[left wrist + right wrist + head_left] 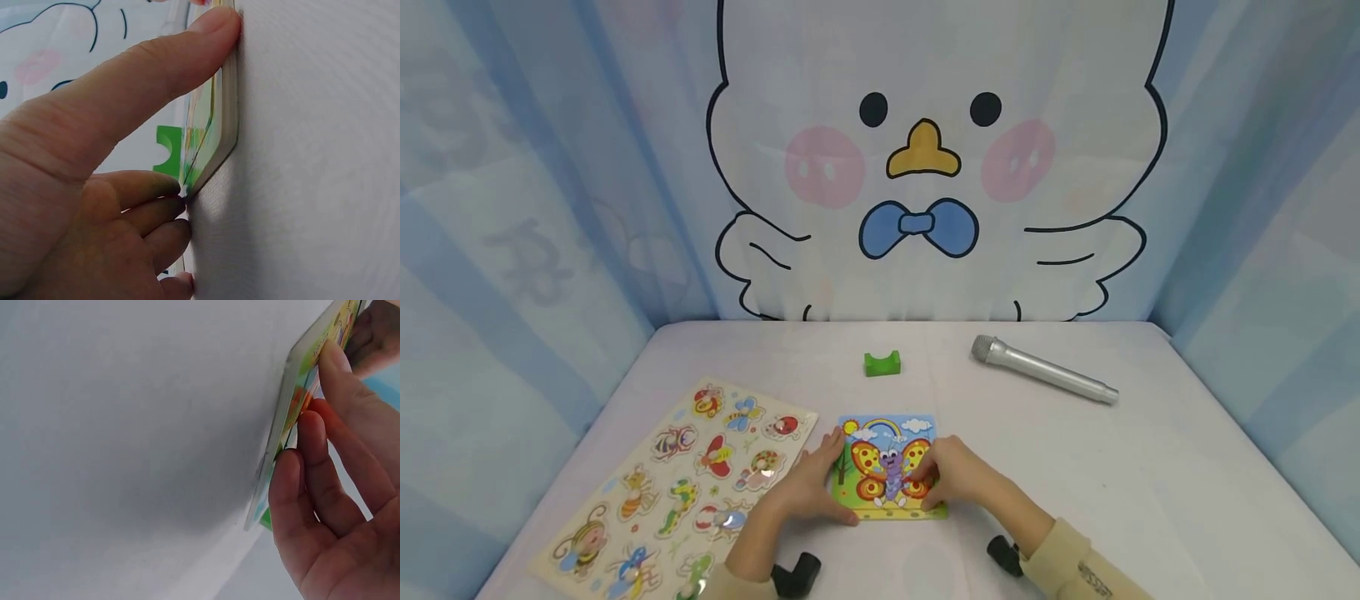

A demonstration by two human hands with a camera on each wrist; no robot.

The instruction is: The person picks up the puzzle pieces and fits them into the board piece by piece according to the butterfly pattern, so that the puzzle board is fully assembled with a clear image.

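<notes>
A square butterfly puzzle [891, 433] lies flat on the white table, its picture showing a rainbow, a sun and a purple butterfly with yellow and red wings. My left hand [808, 487] holds its lower left corner, the thumb [212, 25] at the near edge and the fingers along the left side. Over the right wing my right hand [955, 472] bends its fingers [312, 434] down, tips touching the puzzle's face near its right edge. Whether a piece sits between those fingertips is hidden.
To the left lies a large sticker-like board [700, 467] with several cartoon insects. A green notched block [882, 364] stands behind the puzzle. At the back right lies a silver microphone [1045, 371]. A curtain with a cartoon bird hangs behind the table.
</notes>
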